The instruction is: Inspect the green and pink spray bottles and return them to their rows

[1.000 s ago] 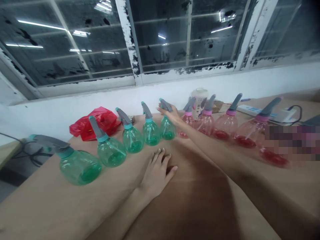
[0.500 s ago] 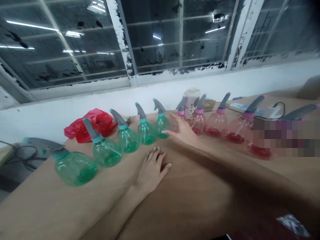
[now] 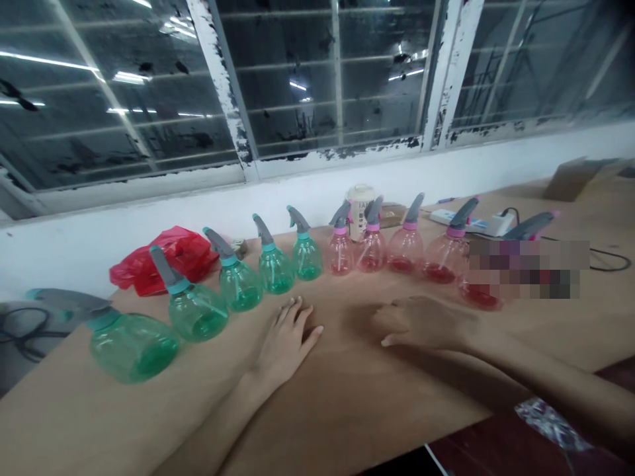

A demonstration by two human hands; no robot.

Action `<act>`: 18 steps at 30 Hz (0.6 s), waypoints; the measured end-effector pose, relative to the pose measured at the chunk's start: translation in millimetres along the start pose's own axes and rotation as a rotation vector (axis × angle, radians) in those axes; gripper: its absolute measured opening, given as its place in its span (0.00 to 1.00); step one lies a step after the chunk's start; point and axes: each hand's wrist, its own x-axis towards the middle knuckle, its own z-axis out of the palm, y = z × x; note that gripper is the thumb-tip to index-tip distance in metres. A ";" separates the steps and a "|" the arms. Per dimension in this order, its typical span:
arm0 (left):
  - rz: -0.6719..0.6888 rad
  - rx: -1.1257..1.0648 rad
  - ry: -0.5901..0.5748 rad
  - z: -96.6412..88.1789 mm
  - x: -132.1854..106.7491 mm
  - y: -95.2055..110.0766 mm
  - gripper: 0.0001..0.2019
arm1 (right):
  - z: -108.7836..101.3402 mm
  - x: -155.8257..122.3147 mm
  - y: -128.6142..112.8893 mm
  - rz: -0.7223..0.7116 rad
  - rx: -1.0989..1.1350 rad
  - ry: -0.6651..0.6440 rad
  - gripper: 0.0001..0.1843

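Note:
Fingers spread, my left hand (image 3: 288,340) lies flat on the wooden table (image 3: 317,410), in front of the green spray bottles. My right hand (image 3: 421,324) is just over the tabletop in front of the pink bottles, holding nothing, its fingers bent and its thumb apart; it is slightly blurred. Several clear green spray bottles with grey triggers stand on the left, the innermost green bottle (image 3: 307,258) beside the innermost pink bottle (image 3: 340,254). Several pink spray bottles continue the curved row to the right, including a pink bottle (image 3: 405,251). Each holds a little coloured liquid.
Behind the green bottles lies a red plastic bag (image 3: 166,261). A pale cup (image 3: 361,205) and a white power strip (image 3: 476,223) are behind the pink ones. A cardboard box (image 3: 570,180) sits at the far right. Barred windows (image 3: 297,73) rise above the white wall.
My right hand has drawn back from the innermost pink bottle, toward me and to the right. My left hand stays flat on the table. The view has shifted slightly to the right.

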 end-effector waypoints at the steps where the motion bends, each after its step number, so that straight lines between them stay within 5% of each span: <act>1: -0.003 0.005 -0.006 0.0 0.0 -0.2 0.24 | -7.9 -3.4 -9.2 0.045 -0.090 -0.134 0.25; 4: -0.010 0.009 -0.027 0.0 0.1 -0.6 0.24 | -30.7 1.7 -31.1 0.161 -0.074 -0.431 0.35; 7: -0.021 -0.004 -0.034 0.0 0.1 -1.1 0.24 | -36.3 26.5 -28.0 0.238 0.189 -0.731 0.27; 8: -0.026 -0.011 -0.035 0.1 0.1 -1.3 0.24 | -32.8 35.3 -21.8 0.276 0.263 -0.693 0.25; 11: -0.035 -0.034 -0.038 1.4 0.0 -2.2 0.25 | -14.6 49.1 -2.0 0.332 0.272 -0.193 0.24; 13: -0.032 -0.048 -0.034 2.8 -0.2 -3.0 0.25 | -7.1 43.7 1.5 0.246 0.154 -0.067 0.22; 16: -0.026 -0.055 -0.011 4.9 -0.5 -4.3 0.25 | -16.7 23.8 -13.1 0.033 -0.077 -0.215 0.24; 18: -0.027 -0.061 -0.004 6.0 -0.7 -5.3 0.25 | -32.3 16.1 -28.4 0.059 -0.100 -0.383 0.29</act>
